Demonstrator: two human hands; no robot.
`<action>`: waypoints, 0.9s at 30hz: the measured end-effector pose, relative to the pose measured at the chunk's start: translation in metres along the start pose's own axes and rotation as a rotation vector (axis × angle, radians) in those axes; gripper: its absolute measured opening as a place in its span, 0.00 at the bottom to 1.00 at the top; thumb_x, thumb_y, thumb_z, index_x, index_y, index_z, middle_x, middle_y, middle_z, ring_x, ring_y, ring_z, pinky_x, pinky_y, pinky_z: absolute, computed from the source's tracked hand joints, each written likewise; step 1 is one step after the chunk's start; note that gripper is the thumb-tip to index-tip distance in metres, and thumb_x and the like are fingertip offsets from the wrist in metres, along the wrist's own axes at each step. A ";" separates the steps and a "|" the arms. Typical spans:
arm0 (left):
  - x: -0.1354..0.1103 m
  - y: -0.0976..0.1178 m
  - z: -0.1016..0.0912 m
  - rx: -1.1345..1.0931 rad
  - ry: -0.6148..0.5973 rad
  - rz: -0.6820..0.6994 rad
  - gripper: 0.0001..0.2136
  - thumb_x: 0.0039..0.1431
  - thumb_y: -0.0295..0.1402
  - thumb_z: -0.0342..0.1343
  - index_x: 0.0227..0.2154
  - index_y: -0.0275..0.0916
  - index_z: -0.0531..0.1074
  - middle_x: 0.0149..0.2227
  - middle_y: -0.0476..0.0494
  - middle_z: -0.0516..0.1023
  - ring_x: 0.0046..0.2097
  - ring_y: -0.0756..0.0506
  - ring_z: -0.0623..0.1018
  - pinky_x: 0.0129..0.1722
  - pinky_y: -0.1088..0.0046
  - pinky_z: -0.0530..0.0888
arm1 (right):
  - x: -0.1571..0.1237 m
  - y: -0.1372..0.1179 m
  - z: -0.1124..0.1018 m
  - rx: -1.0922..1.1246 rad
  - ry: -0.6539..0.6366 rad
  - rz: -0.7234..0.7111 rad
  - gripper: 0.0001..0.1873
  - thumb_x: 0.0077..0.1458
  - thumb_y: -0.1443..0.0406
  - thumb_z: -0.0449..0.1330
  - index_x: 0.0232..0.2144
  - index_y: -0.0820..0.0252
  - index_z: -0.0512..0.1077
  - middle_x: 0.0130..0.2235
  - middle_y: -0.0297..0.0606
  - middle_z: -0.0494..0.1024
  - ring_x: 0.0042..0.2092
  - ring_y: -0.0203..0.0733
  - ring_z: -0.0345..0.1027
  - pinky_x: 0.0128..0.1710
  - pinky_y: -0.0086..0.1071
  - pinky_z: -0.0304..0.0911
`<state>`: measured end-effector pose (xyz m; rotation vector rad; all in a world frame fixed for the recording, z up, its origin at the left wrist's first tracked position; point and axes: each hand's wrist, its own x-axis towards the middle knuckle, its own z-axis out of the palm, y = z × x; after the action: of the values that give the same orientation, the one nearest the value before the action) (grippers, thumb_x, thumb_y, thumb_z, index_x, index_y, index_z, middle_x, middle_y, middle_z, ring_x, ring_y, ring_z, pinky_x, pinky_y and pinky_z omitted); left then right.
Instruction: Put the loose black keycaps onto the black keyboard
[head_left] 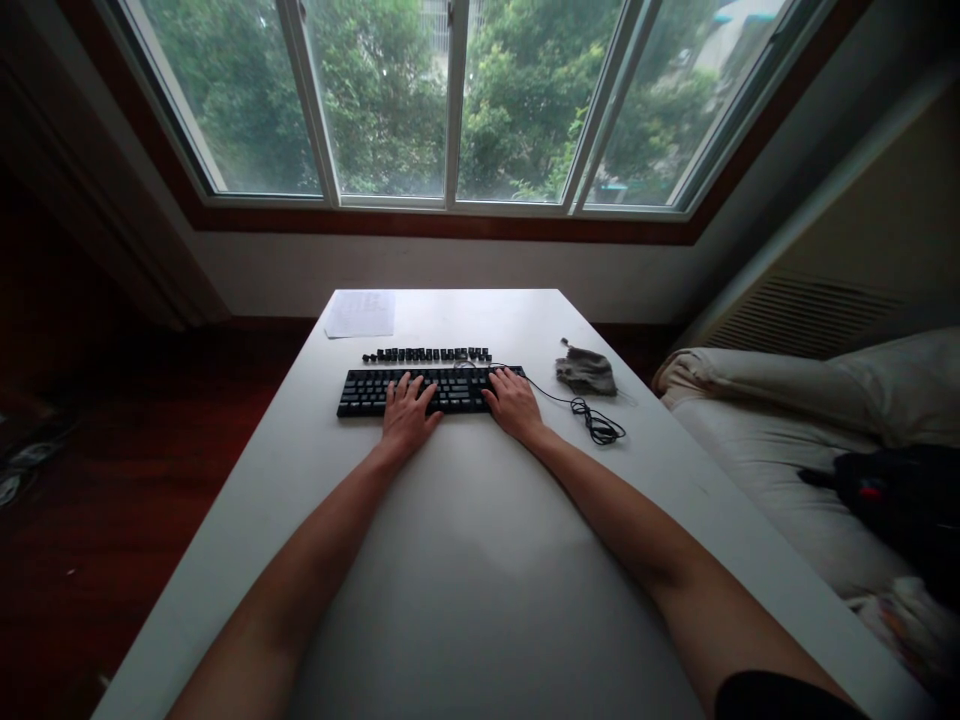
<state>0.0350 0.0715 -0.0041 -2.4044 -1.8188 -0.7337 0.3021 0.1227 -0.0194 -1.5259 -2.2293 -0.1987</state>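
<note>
Resting on the black keyboard (454, 388), your left hand (407, 410) lies open, palm down, its fingers spread over the left-central keys. Your right hand (516, 404) is likewise open, its fingers extended over the keyboard's right end; neither hand grips anything. Whether any key is pressed cannot be told. The keyboard lies flat and crosswise on the white table (480, 560), toward its far end. Just beyond it, a row of small black keycaps (429, 354) runs roughly parallel to its back edge. A black cable (598, 424) extends to the right of your right hand and ends in a looped bundle. Near this bundle, on its far side, lies a grey-brown pouch (586, 371). A paper sheet (360, 313) occupies the table's far left corner.
</note>
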 end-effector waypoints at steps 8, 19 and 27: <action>0.001 -0.005 0.003 0.020 -0.011 -0.009 0.26 0.64 0.44 0.59 0.65 0.50 0.69 0.70 0.41 0.65 0.73 0.32 0.56 0.72 0.42 0.49 | 0.025 0.013 -0.006 0.137 0.019 0.088 0.20 0.72 0.56 0.49 0.53 0.57 0.76 0.56 0.45 0.79 0.58 0.50 0.70 0.60 0.41 0.61; 0.002 -0.011 0.006 0.010 -0.046 0.003 0.26 0.66 0.43 0.57 0.66 0.48 0.67 0.71 0.41 0.63 0.72 0.35 0.59 0.73 0.46 0.50 | 0.114 0.042 0.014 0.126 -0.216 0.370 0.15 0.61 0.60 0.62 0.50 0.53 0.77 0.46 0.39 0.83 0.48 0.47 0.74 0.47 0.35 0.66; 0.004 -0.013 0.008 -0.006 -0.008 0.013 0.26 0.64 0.43 0.59 0.64 0.47 0.69 0.70 0.40 0.65 0.71 0.35 0.60 0.73 0.46 0.50 | 0.133 0.040 0.029 0.078 -0.267 0.501 0.16 0.55 0.62 0.64 0.47 0.54 0.80 0.49 0.45 0.81 0.50 0.50 0.74 0.47 0.37 0.67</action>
<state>0.0266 0.0813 -0.0130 -2.4245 -1.8047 -0.7302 0.2911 0.2622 0.0061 -2.1031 -1.9262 0.2531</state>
